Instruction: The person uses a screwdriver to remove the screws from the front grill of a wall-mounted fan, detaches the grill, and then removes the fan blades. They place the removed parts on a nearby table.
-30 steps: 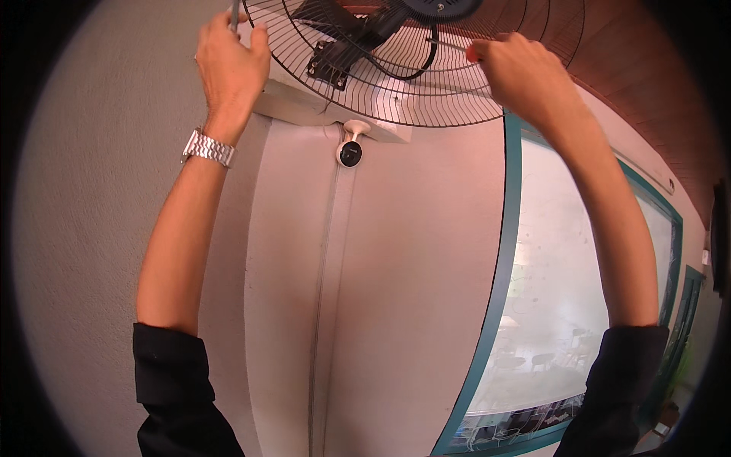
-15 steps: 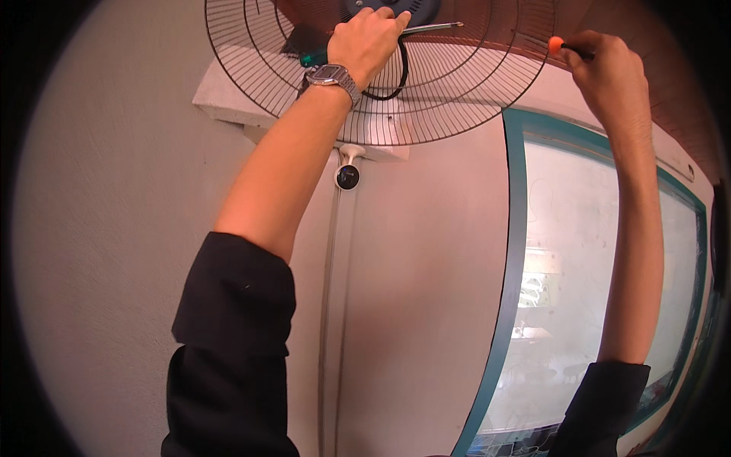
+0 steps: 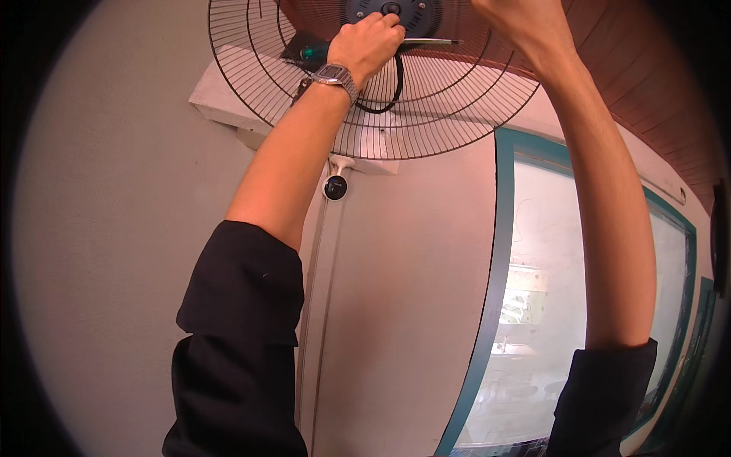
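Overhead is a fan's round black wire guard [image 3: 434,154], with a blue-grey motor housing [image 3: 423,17] at its centre, cut off by the upper edge. My left hand [image 3: 365,46] is closed in front of the guard, just below the motor's hub. It grips a screwdriver [image 3: 430,41]: the metal shaft sticks out to the right, and a green handle end shows left of the wrist. A black cable [image 3: 399,84] loops down beneath this hand. My right hand [image 3: 525,27] is raised at the guard's right side; its fingers, and anything in them, lie beyond the upper edge.
A pale ledge [image 3: 228,103] runs along the wall behind the guard. Below it hangs a small round white-and-black camera-like device [image 3: 334,186], with a cable channel [image 3: 316,305] running down the wall. To the right is a teal-framed window [image 3: 487,282]. The reddish ceiling [image 3: 617,68] slopes overhead.
My right hand has moved up and left toward the fan, taking the orange-and-black tool it held out of view. My left hand stays near the hub. The view has shifted slightly.
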